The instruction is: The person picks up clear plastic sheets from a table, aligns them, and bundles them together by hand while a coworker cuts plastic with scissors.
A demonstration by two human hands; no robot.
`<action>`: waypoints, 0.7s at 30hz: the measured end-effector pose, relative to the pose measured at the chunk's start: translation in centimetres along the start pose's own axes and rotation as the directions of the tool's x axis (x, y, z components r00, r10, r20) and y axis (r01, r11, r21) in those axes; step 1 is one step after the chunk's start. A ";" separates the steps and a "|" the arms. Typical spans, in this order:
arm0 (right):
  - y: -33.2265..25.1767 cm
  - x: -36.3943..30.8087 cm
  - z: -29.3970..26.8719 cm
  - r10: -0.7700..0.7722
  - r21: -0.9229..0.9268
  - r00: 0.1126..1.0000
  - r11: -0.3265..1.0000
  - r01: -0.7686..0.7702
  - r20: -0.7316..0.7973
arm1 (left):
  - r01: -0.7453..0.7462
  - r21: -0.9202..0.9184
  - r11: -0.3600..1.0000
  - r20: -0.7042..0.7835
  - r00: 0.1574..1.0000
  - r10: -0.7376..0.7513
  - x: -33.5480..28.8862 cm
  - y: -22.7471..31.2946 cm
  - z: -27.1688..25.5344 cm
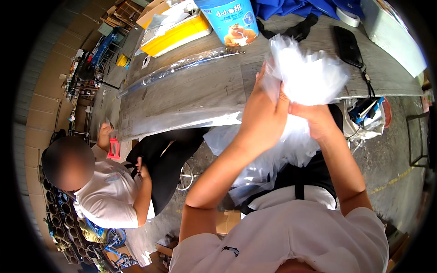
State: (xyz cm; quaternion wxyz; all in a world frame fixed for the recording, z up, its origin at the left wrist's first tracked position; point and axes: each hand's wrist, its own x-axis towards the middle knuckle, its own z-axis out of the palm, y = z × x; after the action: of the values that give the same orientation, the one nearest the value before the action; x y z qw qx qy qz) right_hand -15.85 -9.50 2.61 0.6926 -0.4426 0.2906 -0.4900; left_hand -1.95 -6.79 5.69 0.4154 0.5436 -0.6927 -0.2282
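A gathered bundle of thin clear plastic film [309, 75] rises between my hands over the table's near edge. Its upper end is crumpled and washed out by glare. More of it hangs down over my lap. My left hand [266, 109] is closed round the bundle from the left, thumb up against it. Lower down, my right hand [315, 119] grips it from the right, with its fingers partly hidden by the plastic. Whether the film is sheets or bags I cannot tell.
On the grey table [200, 86] lie a long thin rod in clear wrapping [173, 68] and a black phone [348, 45] with a strap. Behind stand a yellow box [177, 36], a blue tub [230, 22] and a white box [393, 36]. At left sits another person [114, 191].
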 end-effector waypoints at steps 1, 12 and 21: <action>-0.1 0.0 0.2 0.020 0.002 1.000 1.000 -0.020 0.008 | -0.096 0.095 0.991 -0.060 0.993 0.102 0.1 0.1 0.6; -1.5 -0.3 -1.7 0.112 0.010 0.988 0.993 -0.114 0.105 | 0.070 0.152 0.986 0.139 0.986 -0.091 -1.3 2.4 -1.6; -0.2 2.5 -9.1 -0.133 0.247 0.984 0.964 0.101 0.116 | 0.625 0.486 0.611 0.285 0.547 -0.787 -18.4 -7.2 -6.7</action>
State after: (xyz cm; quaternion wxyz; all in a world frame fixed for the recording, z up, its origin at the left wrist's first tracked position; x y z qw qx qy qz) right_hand -22.71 -14.84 -1.10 0.7283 -0.4035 0.1561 -0.5314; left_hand 8.78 9.25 -2.19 0.0066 0.7662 -0.5151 -0.3841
